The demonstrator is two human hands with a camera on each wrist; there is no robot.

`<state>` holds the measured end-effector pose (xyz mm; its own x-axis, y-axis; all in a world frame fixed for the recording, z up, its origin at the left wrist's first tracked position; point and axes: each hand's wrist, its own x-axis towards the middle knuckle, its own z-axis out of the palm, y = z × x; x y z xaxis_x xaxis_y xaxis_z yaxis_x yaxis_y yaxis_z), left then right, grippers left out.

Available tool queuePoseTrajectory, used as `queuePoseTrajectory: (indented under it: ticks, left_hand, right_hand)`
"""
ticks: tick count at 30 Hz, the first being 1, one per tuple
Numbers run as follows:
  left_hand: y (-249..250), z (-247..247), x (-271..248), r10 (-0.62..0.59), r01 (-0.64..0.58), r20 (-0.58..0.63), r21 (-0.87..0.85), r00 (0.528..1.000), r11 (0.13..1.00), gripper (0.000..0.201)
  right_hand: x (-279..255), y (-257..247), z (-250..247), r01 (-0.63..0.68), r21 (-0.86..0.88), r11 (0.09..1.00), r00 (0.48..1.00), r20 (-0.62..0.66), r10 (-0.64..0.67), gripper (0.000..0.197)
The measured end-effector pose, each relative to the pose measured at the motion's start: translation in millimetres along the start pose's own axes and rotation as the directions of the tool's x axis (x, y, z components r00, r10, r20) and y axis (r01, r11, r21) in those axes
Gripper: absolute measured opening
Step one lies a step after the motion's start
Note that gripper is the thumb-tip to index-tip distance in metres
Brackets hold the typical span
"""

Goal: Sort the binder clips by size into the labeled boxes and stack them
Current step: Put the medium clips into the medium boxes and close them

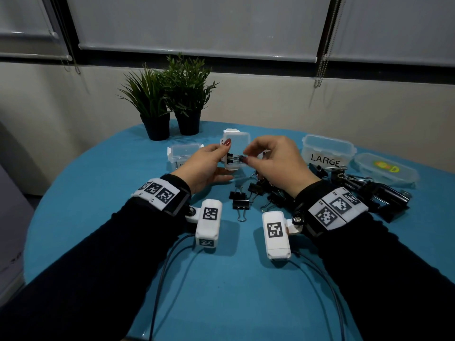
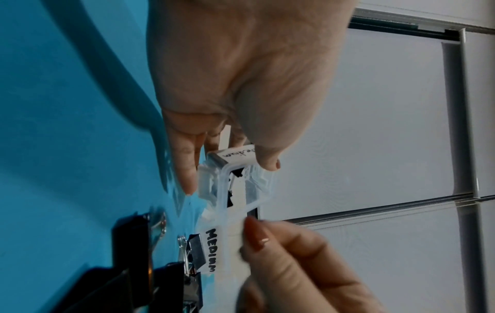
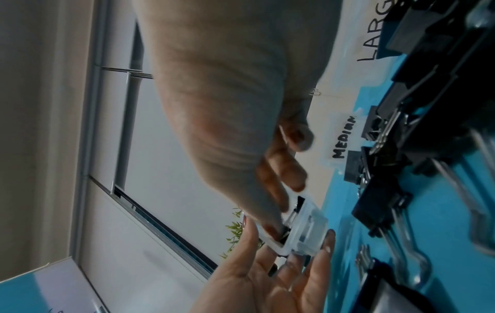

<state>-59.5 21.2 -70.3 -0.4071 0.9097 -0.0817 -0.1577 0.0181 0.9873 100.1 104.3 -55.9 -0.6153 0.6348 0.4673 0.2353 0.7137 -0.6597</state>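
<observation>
1. Plants [image 1: 170, 94], two of them in black pots, stand at the far left of the blue table [image 1: 98, 230], against the wall.
2. Just right of the pots a small clear box [image 1: 183, 153] sits on the table; its label is hidden behind the left hand.
3. The left hand [image 1: 209, 166] holds a small clear box with a white label [image 1: 235, 146] lifted off the table and tilted, thumb on its upper edge and fingers curled under it. Small black clips [image 1: 231, 159] show inside.
4. The right hand [image 1: 275, 161] meets it from the other side, thumb and forefinger pinched at the box's open mouth. Whether they grip a clip or only the rim I cannot tell.
5. Below and between the wrists, loose binder clips [image 1: 240, 204] lie scattered on the table, with a pile of bigger ones [image 1: 369, 188] further right.
6. A clear box labelled MEDIUM [image 3: 344, 137] stands behind the right hand, seen from the wrist cameras.
7. Next comes the open box marked LARGE [image 1: 327, 151], and beside it, farthest right, its lid [image 1: 386, 168] with a coloured sticker.
</observation>
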Motion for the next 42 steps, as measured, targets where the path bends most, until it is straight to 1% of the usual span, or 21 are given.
queuePoseTrajectory:
  ticks: [1, 2, 3, 4, 6, 7, 9, 12, 14, 19, 23, 26, 28, 30, 33, 34, 36, 37, 38, 40, 42]
  left_hand:
    - [-0.2, -0.4, 1.0, 0.002, -0.003, -0.026, -0.009, 1.0, 1.0, 0.029]
    - [-0.3, -0.5, 2.2, 0.004, -0.005, -0.051, -0.015, 0.999, 1.0, 0.034]
    - [-0.8, -0.6, 3.5, 0.007, -0.008, -0.069, -0.017, 0.998, 1.0, 0.037]
    - [-0.6, -0.1, 3.2, 0.01, -0.011, -0.069, -0.012, 0.998, 1.0, 0.035]
    - [-1.3, 0.6, 3.2, 0.002, -0.002, -0.054, -0.007, 0.999, 1.0, 0.025]
    - [-1.9, 0.8, 3.5, -0.008, 0.007, -0.046, -0.012, 0.999, 1.0, 0.022]
    - [-2.6, 0.9, 2.9, -0.025, 0.025, -0.04, -0.008, 0.999, 1.0, 0.021]
    - [-2.4, 1.0, 2.6, -0.039, 0.039, -0.041, -0.013, 0.998, 0.999, 0.021]
    - [-2.2, 1.2, 2.3, -0.046, 0.045, -0.044, -0.016, 0.998, 0.999, 0.02]
    - [-1.4, 1.4, 1.4, -0.055, 0.054, -0.055, -0.027, 0.997, 0.998, 0.022]
    - [0.0, 2.3, -0.9, -0.064, 0.061, -0.061, -0.048, 0.996, 0.997, 0.018]
    - [0.6, 2.2, -1.3, -0.075, 0.071, -0.062, -0.059, 0.995, 0.996, 0.018]
    - [0.3, 2.4, -1.3, -0.075, 0.071, -0.059, -0.066, 0.995, 0.995, 0.02]
    - [0.4, 2.6, -1.4, -0.075, 0.071, -0.058, -0.067, 0.996, 0.995, 0.022]
    - [0.0, 2.4, -1.2, -0.073, 0.07, -0.056, -0.06, 0.996, 0.996, 0.029]
    - [-0.3, 2.0, -0.9, -0.073, 0.07, -0.056, -0.055, 0.996, 0.996, 0.033]
    - [-1.0, 1.1, -0.3, -0.071, 0.07, -0.043, -0.041, 0.997, 0.997, 0.036]
    - [-1.1, 0.4, -0.2, -0.067, 0.067, -0.028, -0.028, 0.997, 0.997, 0.036]
    - [-0.9, 0.1, -0.6, -0.064, 0.064, -0.011, -0.009, 0.998, 0.998, 0.036]
    - [-0.5, 0.0, -2.0, -0.063, 0.062, 0.021, 0.041, 0.998, 0.997, 0.038]
    - [-0.5, 1.0, -3.5, -0.065, 0.059, 0.048, 0.109, 0.997, 0.992, 0.042]
  right_hand:
    - [-0.2, 1.0, 1.2, -0.006, -0.011, 1.0, 0.997, 0.082, 0.006, 0.008]
    - [-1.4, 1.5, 2.5, -0.017, -0.026, 1.0, 0.982, 0.187, 0.022, 0.011]
    - [-2.5, 1.5, 3.5, -0.026, -0.052, 0.998, 0.957, 0.289, 0.04, 0.016]
    - [-3.8, 0.6, 3.9, -0.031, -0.095, 0.995, 0.929, 0.364, 0.064, 0.023]
    - [-5.6, -0.4, 4.3, -0.048, -0.183, 0.982, 0.89, 0.437, 0.125, 0.036]
    - [-6.2, -0.3, 5.0, -0.061, -0.198, 0.978, 0.875, 0.461, 0.148, 0.038]
    - [-6.9, 0.7, 8.0, -0.082, -0.179, 0.98, 0.857, 0.489, 0.161, 0.034]
    - [-5.5, 2.7, 13.2, -0.072, -0.185, 0.98, 0.868, 0.472, 0.153, 0.02]
    - [-5.0, 2.9, 13.9, -0.081, -0.186, 0.979, 0.866, 0.473, 0.161, 0.014]
    - [-4.9, 3.1, 13.1, -0.055, -0.202, 0.978, 0.836, 0.526, 0.156, 0.02]
    - [-5.7, 2.8, 14.0, -0.026, -0.242, 0.97, 0.833, 0.531, 0.154, 0.011]
    - [-8.1, -0.6, 12.3, -0.031, -0.205, 0.978, 0.861, 0.492, 0.13, 0.0]
    - [-6.2, 0.2, 12.5, -0.038, -0.171, 0.985, 0.896, 0.43, 0.109, 0.006]
    - [-4.1, 1.2, 11.9, -0.093, -0.118, 0.989, 0.919, 0.373, 0.131, 0.01]
    - [-4.9, -0.4, 10.1, -0.119, -0.057, 0.991, 0.93, 0.342, 0.131, 0.006]
    - [-5.4, -1.4, 8.8, -0.13, 0.005, 0.991, 0.94, 0.317, 0.122, 0.003]
    - [-4.9, -3.9, 5.9, -0.15, 0.195, 0.969, 0.971, 0.213, 0.107, 0.003]
    - [-3.4, -4.2, 4.6, -0.127, 0.28, 0.952, 0.987, 0.13, 0.093, 0.005]
    - [-0.7, -2.5, 4.0, -0.081, 0.314, 0.946, 0.997, 0.041, 0.072, 0.006]
    - [2.9, 2.4, 3.1, -0.001, 0.221, 0.975, 0.997, -0.076, 0.018, 0.008]
    - [3.8, 6.0, 2.5, 0.023, 0.104, 0.994, 0.992, -0.122, -0.01, 0.018]
